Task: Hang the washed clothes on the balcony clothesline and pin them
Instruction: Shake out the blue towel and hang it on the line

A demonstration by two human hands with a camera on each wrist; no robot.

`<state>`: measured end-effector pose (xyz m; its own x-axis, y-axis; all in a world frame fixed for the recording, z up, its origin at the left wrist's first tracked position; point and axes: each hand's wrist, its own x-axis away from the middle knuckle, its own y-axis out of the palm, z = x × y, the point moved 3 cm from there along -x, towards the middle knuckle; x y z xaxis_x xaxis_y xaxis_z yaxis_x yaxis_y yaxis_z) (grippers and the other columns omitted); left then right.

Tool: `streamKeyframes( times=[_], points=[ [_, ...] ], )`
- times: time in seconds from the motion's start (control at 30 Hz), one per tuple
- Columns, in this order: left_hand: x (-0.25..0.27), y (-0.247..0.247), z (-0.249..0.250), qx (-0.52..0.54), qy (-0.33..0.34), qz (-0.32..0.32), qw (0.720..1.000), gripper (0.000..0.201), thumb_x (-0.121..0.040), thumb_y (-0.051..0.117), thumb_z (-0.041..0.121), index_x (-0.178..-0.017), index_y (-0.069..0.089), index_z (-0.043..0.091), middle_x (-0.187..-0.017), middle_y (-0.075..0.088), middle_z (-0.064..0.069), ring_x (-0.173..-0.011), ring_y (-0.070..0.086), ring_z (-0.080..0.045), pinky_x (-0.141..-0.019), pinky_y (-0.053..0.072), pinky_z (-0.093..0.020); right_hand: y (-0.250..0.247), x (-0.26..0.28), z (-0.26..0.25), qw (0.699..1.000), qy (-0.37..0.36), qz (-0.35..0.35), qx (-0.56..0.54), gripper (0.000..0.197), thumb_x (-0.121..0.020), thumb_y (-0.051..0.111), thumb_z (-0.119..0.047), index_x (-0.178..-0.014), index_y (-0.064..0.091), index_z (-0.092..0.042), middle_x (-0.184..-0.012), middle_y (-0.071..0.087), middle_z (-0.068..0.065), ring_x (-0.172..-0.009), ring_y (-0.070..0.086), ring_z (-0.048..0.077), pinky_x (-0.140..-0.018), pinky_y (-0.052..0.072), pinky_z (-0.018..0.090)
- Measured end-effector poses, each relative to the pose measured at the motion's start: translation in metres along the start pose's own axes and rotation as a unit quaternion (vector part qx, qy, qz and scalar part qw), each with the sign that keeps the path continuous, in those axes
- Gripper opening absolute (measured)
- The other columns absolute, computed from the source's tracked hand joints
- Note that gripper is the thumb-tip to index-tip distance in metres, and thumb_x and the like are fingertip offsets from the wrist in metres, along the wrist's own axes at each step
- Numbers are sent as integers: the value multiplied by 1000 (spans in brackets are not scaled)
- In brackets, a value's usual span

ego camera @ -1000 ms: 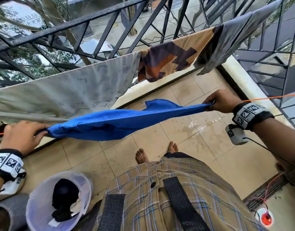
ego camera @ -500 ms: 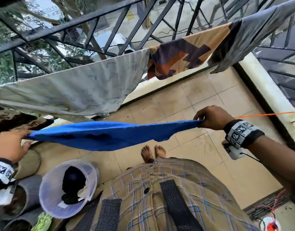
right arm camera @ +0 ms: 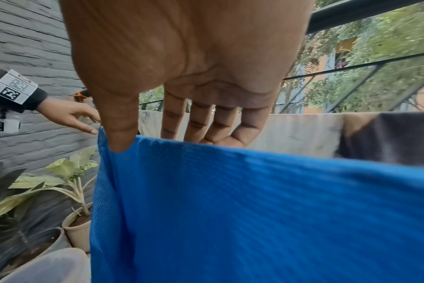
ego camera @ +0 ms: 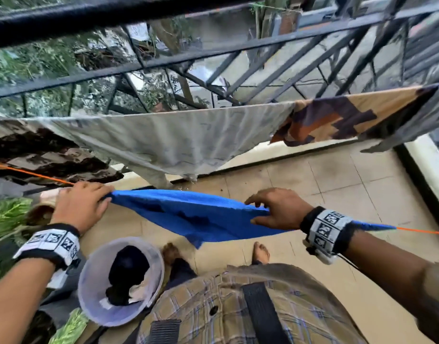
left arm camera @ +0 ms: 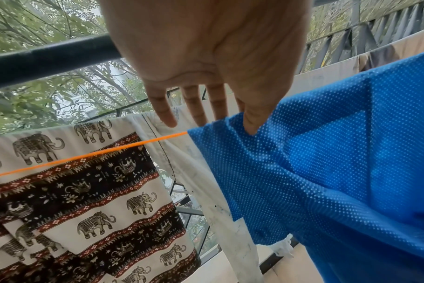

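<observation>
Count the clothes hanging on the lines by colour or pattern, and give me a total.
blue cloth: 1
pale grey-white cloth: 1
elephant-print cloth: 1
tan and brown patterned cloth: 1
dark grey cloth: 1
Total: 5
</observation>
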<state>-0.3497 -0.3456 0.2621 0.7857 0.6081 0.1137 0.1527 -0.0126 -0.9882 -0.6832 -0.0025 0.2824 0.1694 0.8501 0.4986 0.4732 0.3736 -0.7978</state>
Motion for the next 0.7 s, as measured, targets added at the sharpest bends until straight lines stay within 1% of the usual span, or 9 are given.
streamKeyframes(
  times=[0.07,0.13,0.17,0.23,0.3,0.37,0.47,0.57,0.7],
  points=[
    [-3,0,-20,-1,26,34,999,17,-84,72,22,-100,75,20,-92,73,-9,-86,64,-35,-73,47,-50,-2,-31,-39,1000,5,-1,3,46,-85,61,-52,-128,56,-37,-114,64,-10,-105,59,17,-82,48,31],
    [-8,3,-47,13,50,48,997,24,-83,58,26,-97,76,20,-88,73,-8,-83,65,-35,-72,45,-48,-3,-60,-78,1000,7,0,4,43,-86,58,-51,-127,55,-38,-114,64,-9,-105,61,19,-85,50,34],
    [-9,1,-62,14,58,51,997,24,-83,57,25,-97,76,21,-88,73,-7,-83,66,-35,-73,45,-48,-2,-74,-98,1000,3,0,4,43,-86,58,-50,-127,55,-38,-115,65,-9,-105,62,20,-86,50,35],
    [-5,2,-105,14,45,50,998,17,-83,69,14,-97,75,21,-90,72,-6,-85,65,-35,-74,43,-49,0,-103,-143,1000,-2,-3,13,45,-86,59,-46,-130,55,-35,-120,65,-5,-107,62,23,-88,49,35],
    [-2,4,-156,9,22,45,999,28,-75,78,7,-99,75,22,-93,72,-6,-88,63,-35,-74,42,-49,3,-130,-185,1000,-8,-9,26,50,-87,61,-42,-136,53,-32,-128,63,-1,-113,60,26,-91,47,35],
    [2,-1,-209,7,-6,38,999,32,-73,78,5,-101,74,21,-95,71,-5,-91,62,-35,-75,42,-50,5,-156,-225,999,-27,-16,31,57,-86,58,-45,-140,48,-30,-135,59,1,-117,58,27,-93,47,36],
    [3,-11,-284,-16,-39,45,998,26,-76,69,7,-100,72,19,-96,69,-6,-94,61,-35,-75,41,-52,10,-193,-274,998,-48,-17,35,71,-78,39,-59,-145,36,-36,-139,56,-1,-118,58,28,-92,50,39],
    [-3,-19,-350,-30,-106,14,994,29,-80,66,10,-107,70,19,-110,69,-6,-106,59,-34,-81,42,-56,7,-228,-317,996,-72,0,44,69,-82,45,-56,-147,31,-36,-139,55,0,-119,57,28,-92,50,40],
    [-17,-12,-397,-13,-147,-46,988,48,-87,64,20,-133,58,27,-143,55,2,-128,50,-31,-94,43,-54,-2,-265,-362,994,-79,6,74,63,-92,55,-45,-150,32,-30,-141,54,3,-123,54,28,-95,43,34]
  ],
)
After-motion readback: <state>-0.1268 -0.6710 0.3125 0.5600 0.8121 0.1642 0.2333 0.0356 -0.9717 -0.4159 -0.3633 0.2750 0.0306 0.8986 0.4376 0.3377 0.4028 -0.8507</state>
